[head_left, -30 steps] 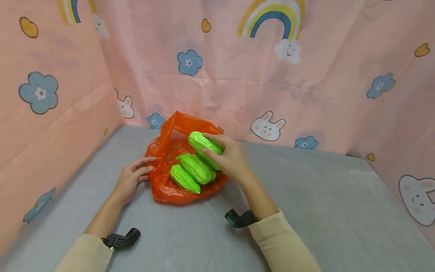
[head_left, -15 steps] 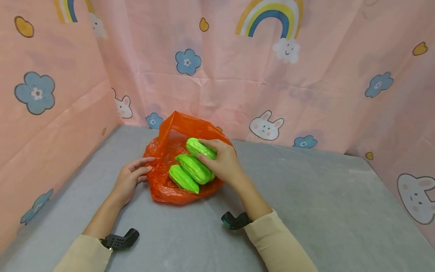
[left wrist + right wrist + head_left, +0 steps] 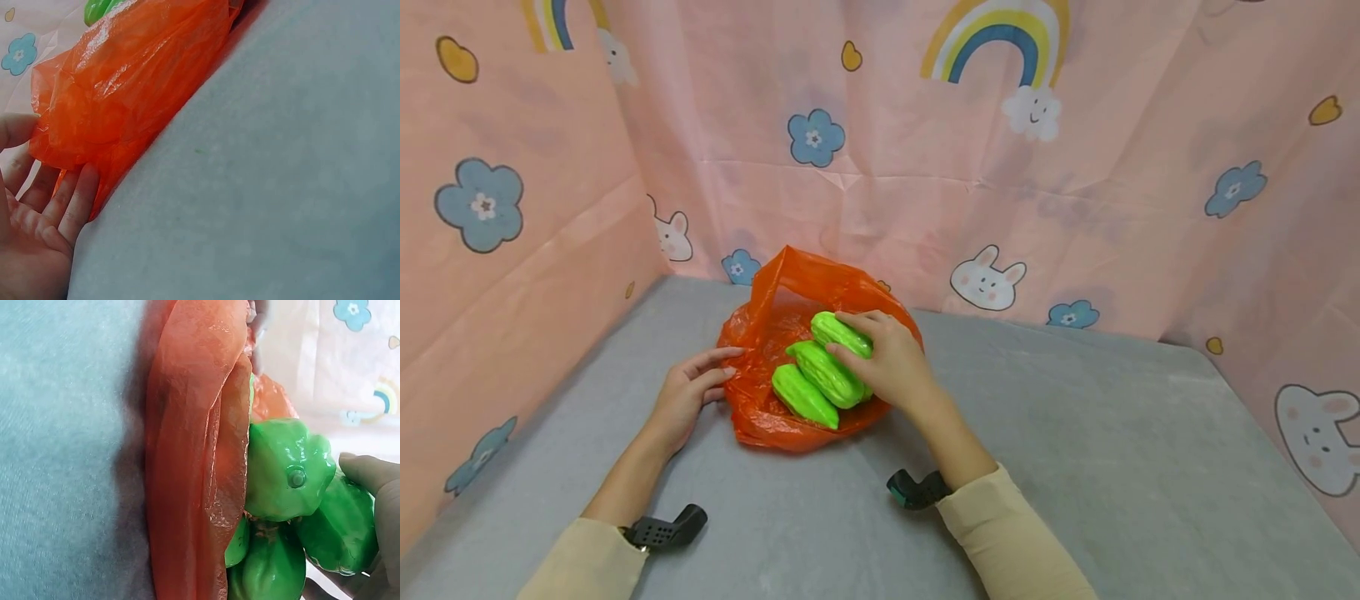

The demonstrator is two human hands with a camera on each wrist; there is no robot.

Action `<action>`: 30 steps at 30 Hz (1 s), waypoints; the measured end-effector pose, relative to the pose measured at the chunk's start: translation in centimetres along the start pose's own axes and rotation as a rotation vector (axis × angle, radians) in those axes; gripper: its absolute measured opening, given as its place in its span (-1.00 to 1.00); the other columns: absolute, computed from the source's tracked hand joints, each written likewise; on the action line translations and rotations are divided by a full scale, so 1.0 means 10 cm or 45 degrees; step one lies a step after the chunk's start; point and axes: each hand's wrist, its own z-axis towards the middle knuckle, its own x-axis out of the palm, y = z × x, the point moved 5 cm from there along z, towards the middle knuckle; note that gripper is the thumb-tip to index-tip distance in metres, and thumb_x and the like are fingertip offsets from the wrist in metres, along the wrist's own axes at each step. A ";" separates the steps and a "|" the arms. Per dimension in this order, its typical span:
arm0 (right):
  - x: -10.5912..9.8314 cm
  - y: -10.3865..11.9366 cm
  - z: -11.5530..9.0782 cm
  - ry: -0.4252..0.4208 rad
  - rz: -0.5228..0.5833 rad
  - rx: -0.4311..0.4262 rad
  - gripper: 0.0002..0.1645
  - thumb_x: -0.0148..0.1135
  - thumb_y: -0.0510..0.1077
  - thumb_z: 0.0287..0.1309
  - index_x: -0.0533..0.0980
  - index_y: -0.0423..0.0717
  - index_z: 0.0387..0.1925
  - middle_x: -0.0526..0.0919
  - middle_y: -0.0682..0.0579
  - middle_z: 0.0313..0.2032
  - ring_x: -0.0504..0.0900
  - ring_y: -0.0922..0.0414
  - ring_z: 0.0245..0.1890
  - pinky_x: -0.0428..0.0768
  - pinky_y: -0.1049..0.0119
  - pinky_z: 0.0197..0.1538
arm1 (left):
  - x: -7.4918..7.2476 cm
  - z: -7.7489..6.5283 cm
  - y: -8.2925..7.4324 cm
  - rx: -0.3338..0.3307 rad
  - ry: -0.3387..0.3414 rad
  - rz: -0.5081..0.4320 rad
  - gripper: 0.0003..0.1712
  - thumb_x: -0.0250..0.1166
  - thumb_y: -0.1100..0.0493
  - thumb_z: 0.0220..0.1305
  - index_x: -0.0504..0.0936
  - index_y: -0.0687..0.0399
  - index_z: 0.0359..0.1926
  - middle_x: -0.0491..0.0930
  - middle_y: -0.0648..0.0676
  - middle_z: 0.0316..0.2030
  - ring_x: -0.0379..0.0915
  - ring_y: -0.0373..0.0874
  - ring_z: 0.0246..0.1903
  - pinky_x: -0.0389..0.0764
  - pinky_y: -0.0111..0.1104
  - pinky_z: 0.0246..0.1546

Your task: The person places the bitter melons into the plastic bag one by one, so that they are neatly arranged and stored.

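Note:
An orange plastic bag [image 3: 767, 432] lies with its mouth spread toward me. At its left rim my left hand [image 3: 683, 398] holds the film between thumb and fingers; the left wrist view shows these fingers [image 3: 81, 194] against the crumpled bag. My right hand [image 3: 891, 358] grips a shiny, ridged green gourd [image 3: 841, 332], the farthest one in the bag's opening. Just in front of it lie a second green gourd [image 3: 827, 372] and a smaller, pointed one [image 3: 805, 396]. Another green piece shows partly beneath them. In the right wrist view, a thumb [image 3: 369, 472] rests against the held gourd [image 3: 340, 525].
Grey cloth [image 3: 1112, 450] covers the table under the bag. A pink printed curtain [image 3: 887, 192] hangs close behind and along the left side. Each wrist wears a black camera, such as the right camera [image 3: 917, 490].
My right hand has moved left and down, lowering its gourd from above the others to lie beside them in the bag. My left hand has stayed at the bag's rim.

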 end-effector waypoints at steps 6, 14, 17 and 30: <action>0.01 0.00 -0.01 -0.011 -0.027 -0.006 -0.38 0.35 0.16 0.25 0.53 0.13 0.31 0.65 -0.03 0.14 0.62 0.01 0.09 0.64 0.08 0.07 | 0.00 0.00 -0.01 -0.014 0.004 0.036 -0.57 0.09 0.15 0.52 0.52 0.26 0.27 0.53 -0.28 0.03 0.56 -0.39 -0.13 0.66 -0.55 -0.12; -0.01 0.02 -0.01 -0.028 -0.021 -0.049 -0.36 0.35 0.15 0.25 0.52 0.08 0.32 0.63 -0.04 0.16 0.62 -0.01 0.12 0.64 0.03 0.11 | 0.00 0.01 -0.01 -0.015 0.001 0.023 -0.59 0.10 0.16 0.51 0.53 0.25 0.25 0.54 -0.28 0.01 0.57 -0.39 -0.14 0.66 -0.55 -0.13; -0.06 0.03 0.00 -0.060 -0.024 -0.081 -0.36 0.36 0.14 0.25 0.52 0.06 0.31 0.65 -0.04 0.15 0.62 -0.02 0.15 0.62 0.00 0.17 | 0.00 0.00 -0.01 -0.014 -0.001 0.009 -0.62 0.10 0.18 0.51 0.56 0.21 0.23 0.55 -0.28 0.00 0.57 -0.39 -0.14 0.66 -0.54 -0.13; -0.51 0.11 0.00 -0.168 0.109 -0.083 -0.40 0.37 0.07 0.26 0.55 -0.01 0.28 0.64 -0.06 0.21 0.55 -0.03 0.29 0.50 -0.06 0.36 | -0.02 0.02 0.02 0.000 -0.019 -0.027 -0.61 0.11 0.21 0.49 0.54 0.29 0.23 0.58 -0.25 -0.03 0.58 -0.38 -0.18 0.67 -0.52 -0.17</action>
